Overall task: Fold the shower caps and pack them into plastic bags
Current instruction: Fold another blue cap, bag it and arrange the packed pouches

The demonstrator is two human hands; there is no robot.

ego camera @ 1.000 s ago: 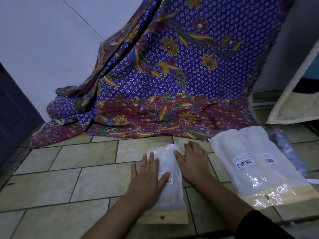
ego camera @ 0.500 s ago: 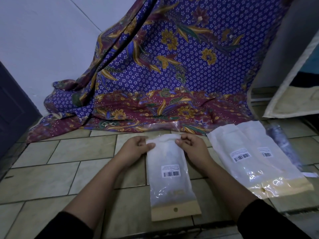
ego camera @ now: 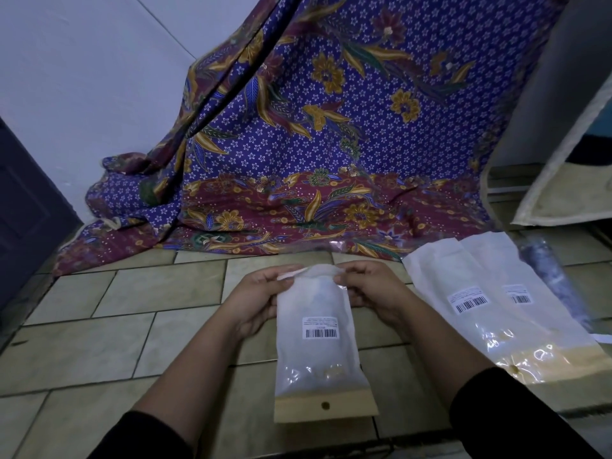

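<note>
Pinching the top edge of one filled plastic bag (ego camera: 316, 339) with left hand (ego camera: 256, 301) and right hand (ego camera: 376, 293), over the tiled floor (ego camera: 116, 313). Lying flat just right: two more filled bags (ego camera: 453, 286), overlapping.

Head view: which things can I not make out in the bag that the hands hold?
Head view:
- Cap inside the bag: blurred by cloudy plastic; its fold is unclear.
- Label text: too small.
- Left hand and right hand fingers: partly hidden behind the bag's top.
</note>
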